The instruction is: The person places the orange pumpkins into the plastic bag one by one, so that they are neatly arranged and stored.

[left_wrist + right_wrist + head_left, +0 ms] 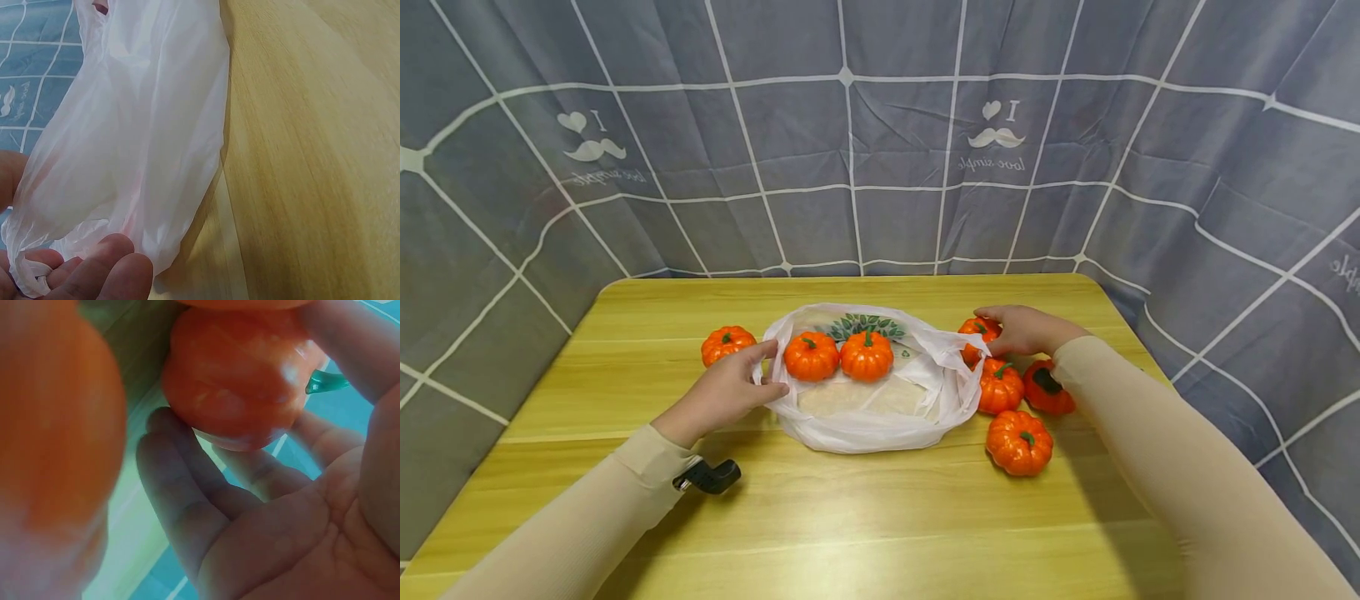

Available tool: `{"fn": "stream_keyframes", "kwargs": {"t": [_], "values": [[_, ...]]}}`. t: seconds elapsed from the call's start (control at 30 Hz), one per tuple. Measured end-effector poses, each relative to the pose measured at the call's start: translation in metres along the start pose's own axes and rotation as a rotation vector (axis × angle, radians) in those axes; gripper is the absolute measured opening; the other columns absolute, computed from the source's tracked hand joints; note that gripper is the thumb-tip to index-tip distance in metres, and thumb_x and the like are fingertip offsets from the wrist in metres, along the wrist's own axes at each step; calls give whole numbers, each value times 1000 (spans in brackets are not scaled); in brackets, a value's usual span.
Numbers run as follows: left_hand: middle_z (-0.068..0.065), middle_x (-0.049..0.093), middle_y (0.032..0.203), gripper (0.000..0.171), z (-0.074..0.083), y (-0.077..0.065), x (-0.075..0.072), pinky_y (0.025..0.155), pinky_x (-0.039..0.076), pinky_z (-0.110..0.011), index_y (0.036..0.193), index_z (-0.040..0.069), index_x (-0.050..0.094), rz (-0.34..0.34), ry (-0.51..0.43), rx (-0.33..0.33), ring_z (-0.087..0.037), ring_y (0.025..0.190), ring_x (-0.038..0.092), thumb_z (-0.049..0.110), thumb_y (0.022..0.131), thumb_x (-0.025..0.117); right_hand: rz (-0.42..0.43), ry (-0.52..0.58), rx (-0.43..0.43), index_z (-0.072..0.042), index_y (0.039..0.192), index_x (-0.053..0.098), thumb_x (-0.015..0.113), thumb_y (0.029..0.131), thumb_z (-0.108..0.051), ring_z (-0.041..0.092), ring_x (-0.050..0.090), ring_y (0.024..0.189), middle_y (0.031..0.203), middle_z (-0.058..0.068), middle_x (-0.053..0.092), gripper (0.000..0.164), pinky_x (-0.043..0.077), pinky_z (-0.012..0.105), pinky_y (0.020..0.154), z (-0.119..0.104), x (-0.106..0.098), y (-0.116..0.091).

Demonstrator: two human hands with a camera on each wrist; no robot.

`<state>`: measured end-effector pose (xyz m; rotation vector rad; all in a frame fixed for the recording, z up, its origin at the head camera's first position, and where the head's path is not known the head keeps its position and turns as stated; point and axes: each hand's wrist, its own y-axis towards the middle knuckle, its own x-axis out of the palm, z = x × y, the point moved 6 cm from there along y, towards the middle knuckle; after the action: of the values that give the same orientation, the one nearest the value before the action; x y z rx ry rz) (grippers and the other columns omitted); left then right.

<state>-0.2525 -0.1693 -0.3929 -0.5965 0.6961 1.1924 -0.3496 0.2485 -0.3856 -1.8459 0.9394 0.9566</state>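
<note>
A white plastic bag (857,435) with a green leaf print lies in the middle of the table, its mouth spread wide. Two small orange pumpkins, one on the left (811,357) and one on the right (867,356), sit within its rim. My left hand (730,392) grips the bag's left edge; in the left wrist view a twisted handle (30,272) loops through the fingers. At the bag's right side my right hand (1026,329) holds another pumpkin (237,375), fingers curved under it and thumb near its green stem. The bag's right handle overlaps that pumpkin in the head view.
Right of the bag are more pumpkins: one beside it (1000,387), one tipped with a dark base showing (1047,387), and one nearer me (1019,442). A further pumpkin (727,343) sits beyond my left hand. A grey checked curtain (895,167) hangs behind the wooden table (865,525).
</note>
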Motion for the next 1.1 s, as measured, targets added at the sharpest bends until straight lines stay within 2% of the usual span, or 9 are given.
{"fn": "stream_keyframes", "kwargs": {"t": [0.23,0.37,0.5,0.6,0.7,0.93,1.1], "values": [[-23,49,160,78,-1,0,0,105,52,-59,158,-4,41,-8,-12,-5,-41,121,62,30,96,75,-10,25,21,-2,160,40,75,85,-25,41,55,129,149,26,58,86,40,56,119,3,1,4],[-24,50,159,78,0,0,0,102,52,-56,157,-6,42,2,-13,5,-37,116,62,28,95,76,-13,46,24,-2,160,41,75,82,-21,35,56,115,143,24,59,87,48,46,104,4,1,5],[-24,51,158,79,-1,0,0,91,54,-45,157,-6,42,4,-14,5,-32,105,60,27,94,77,-15,59,23,-3,160,41,74,81,-18,33,56,111,141,23,59,87,48,38,94,5,1,5],[-24,51,158,79,-1,1,0,84,51,-37,157,-6,42,-2,-17,-2,-31,100,59,28,94,77,-15,54,23,-3,160,41,73,80,-17,33,55,112,142,23,59,87,47,40,97,5,1,4],[-24,51,158,79,-1,1,0,81,50,-34,157,-5,42,-6,-20,-7,-31,98,58,28,94,77,-14,41,16,-3,159,41,73,80,-16,34,54,114,143,24,58,87,46,45,103,3,1,4],[-24,53,156,79,1,0,-1,81,50,-35,156,-5,44,-4,-14,-1,-30,97,59,29,94,77,-15,44,25,-3,160,40,75,81,-19,33,56,113,143,24,59,88,48,45,102,1,1,3],[-23,53,157,79,0,0,-1,82,51,-36,157,-5,43,-5,-18,2,-30,99,59,29,94,77,-12,36,26,-2,160,40,75,82,-20,35,55,118,148,25,57,87,46,51,110,1,1,3]]}}
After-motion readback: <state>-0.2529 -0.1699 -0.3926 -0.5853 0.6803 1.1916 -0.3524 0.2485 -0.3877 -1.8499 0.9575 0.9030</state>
